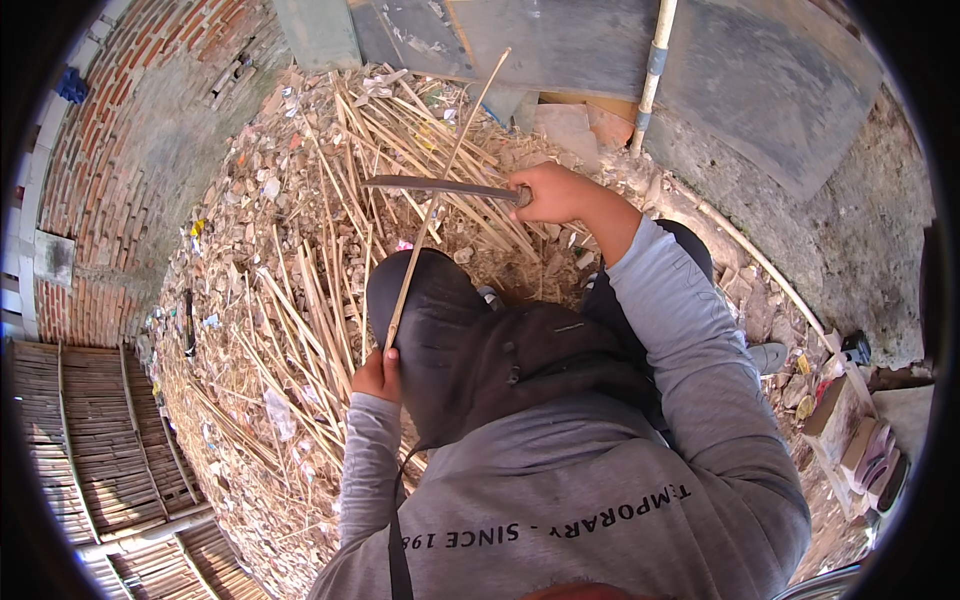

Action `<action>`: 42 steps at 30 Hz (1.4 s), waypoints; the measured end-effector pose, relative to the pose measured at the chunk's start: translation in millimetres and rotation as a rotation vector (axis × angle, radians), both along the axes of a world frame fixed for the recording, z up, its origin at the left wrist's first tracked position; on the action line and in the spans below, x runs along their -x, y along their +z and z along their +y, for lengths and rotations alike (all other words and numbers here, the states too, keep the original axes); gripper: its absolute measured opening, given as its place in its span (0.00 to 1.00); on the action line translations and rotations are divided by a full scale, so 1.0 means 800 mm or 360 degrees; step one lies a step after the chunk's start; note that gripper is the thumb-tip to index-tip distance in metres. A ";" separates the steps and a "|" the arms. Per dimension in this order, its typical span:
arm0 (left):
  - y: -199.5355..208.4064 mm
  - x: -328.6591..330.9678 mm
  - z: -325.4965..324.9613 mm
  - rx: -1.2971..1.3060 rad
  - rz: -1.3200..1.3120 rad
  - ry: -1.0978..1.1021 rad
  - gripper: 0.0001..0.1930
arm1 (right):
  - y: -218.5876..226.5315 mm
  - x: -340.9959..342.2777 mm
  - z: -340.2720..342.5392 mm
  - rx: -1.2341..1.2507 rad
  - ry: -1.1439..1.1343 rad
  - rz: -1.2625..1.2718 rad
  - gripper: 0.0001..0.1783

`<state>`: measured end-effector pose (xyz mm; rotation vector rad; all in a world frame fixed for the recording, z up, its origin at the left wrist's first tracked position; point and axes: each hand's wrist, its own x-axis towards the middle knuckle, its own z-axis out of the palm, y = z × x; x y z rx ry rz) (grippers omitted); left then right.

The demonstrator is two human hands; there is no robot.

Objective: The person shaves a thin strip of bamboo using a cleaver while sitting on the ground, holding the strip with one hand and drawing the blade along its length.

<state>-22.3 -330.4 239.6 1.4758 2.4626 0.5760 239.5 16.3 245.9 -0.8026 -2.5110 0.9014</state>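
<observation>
My left hand [377, 376] is closed round the near end of a long, thin bamboo strip [412, 262], which slants up and away past my left knee. My right hand [548, 193] grips the short handle of a machete [440, 186]. Its long dark blade points left and crosses the strip about midway along. Whether the blade touches the strip or only passes over it, I cannot tell. Many split bamboo strips [312, 300] lie on the ground beside my left leg, and another pile of strips [480, 215] lies beyond my knees.
Rubble and litter [255, 200] cover the ground. A brick wall [110, 140] stands at the left, with a slatted bamboo panel [95, 430] nearer. Grey sheets [760, 90] and a white pipe [655, 75] stand at the far side. Sandals [868, 455] sit at the right.
</observation>
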 end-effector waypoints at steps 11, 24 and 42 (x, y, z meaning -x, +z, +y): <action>0.004 0.004 0.007 0.0210 0.0066 -0.0040 0.31 | 0.038 0.004 -0.024 -0.0084 0.0134 -0.0364 0.25; 0.012 0.008 0.010 0.0290 0.0080 -0.0025 0.29 | 0.032 0.010 -0.037 0.0012 0.0200 -0.0515 0.25; 0.005 0.007 0.009 0.0202 0.0031 -0.0014 0.29 | 0.020 0.000 -0.020 -0.0088 0.0041 -0.0351 0.19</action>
